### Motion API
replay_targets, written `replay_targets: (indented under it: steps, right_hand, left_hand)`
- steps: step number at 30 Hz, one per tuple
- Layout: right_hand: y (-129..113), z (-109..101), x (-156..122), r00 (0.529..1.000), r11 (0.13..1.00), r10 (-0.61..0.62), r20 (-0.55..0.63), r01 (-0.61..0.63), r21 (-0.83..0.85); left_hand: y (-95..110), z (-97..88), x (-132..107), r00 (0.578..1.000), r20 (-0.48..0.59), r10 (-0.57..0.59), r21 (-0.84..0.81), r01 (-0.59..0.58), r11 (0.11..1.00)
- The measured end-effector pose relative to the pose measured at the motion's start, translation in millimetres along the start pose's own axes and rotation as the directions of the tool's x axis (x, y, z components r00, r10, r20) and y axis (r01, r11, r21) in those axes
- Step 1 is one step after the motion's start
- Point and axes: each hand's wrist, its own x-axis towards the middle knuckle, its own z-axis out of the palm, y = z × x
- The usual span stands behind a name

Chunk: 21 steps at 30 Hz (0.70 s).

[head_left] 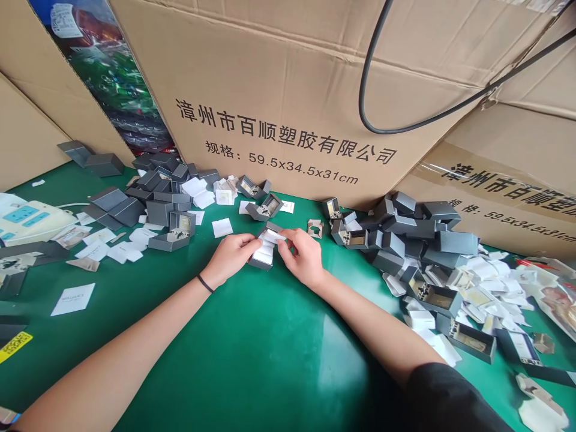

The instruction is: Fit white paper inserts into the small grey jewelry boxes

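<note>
A small dark grey jewelry box (260, 260) with a white interior stands opened out at the middle of the green table. My left hand (231, 255) grips its left side, the thumb pressed against the white lining; a black band circles that wrist. On the other side, my right hand (302, 255) pinches the edge of a white piece (273, 235) inside the box, which looks like a lining or card. Its fingertips partly hide that edge. Just beyond the hands lies another opened jewelry box (265, 208), with a loose white card (222, 227) to its left.
Dark boxes (159, 213) are heaped at the left, and more boxes (438, 243) at the right beside scattered white paper pieces (490, 282). Large cardboard cartons (279, 78) wall off the back. A black cable (364, 90) hangs in front; a power strip (27, 219) sits far left.
</note>
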Motion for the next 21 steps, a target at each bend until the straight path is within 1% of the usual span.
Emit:
replay_targets:
  steps: [2, 6, 8, 14, 17, 21]
  right_hand:
    - [0.6, 0.2, 0.1, 0.999, 0.999, 0.036, -0.002, -0.036, 0.030]
    - [3.8, 1.3, 0.2, 0.999, 0.996, -0.009, 0.032, 0.006, 0.088]
    - [5.2, 2.5, -0.3, 0.999, 0.994, -0.029, 0.030, 0.025, 0.110]
    - [5.6, 4.7, 0.0, 1.000, 0.994, 0.001, 0.031, -0.005, 0.110]
    - [5.9, 4.9, 1.6, 0.999, 0.991, -0.007, 0.034, 0.002, 0.136]
    - [6.1, 5.4, 3.0, 1.000, 0.978, -0.018, -0.004, 0.018, 0.209]
  left_hand:
    - [-1.0, 0.1, 0.4, 1.000, -0.001, -0.008, -0.010, 0.008, 1.000]
    - [-2.7, -0.3, 2.0, 1.000, 0.013, -0.019, -0.041, 0.020, 0.999]
    - [-4.0, -0.5, 2.9, 0.999, 0.032, -0.024, -0.054, 0.026, 0.998]
    - [-9.2, -0.3, 4.9, 0.998, 0.066, -0.015, -0.086, 0.020, 0.996]
    - [-7.8, -0.1, 4.5, 0.996, 0.083, -0.026, -0.135, 0.038, 0.990]
    - [-2.4, -0.1, 2.3, 0.994, 0.096, -0.045, -0.186, 0.063, 0.981]
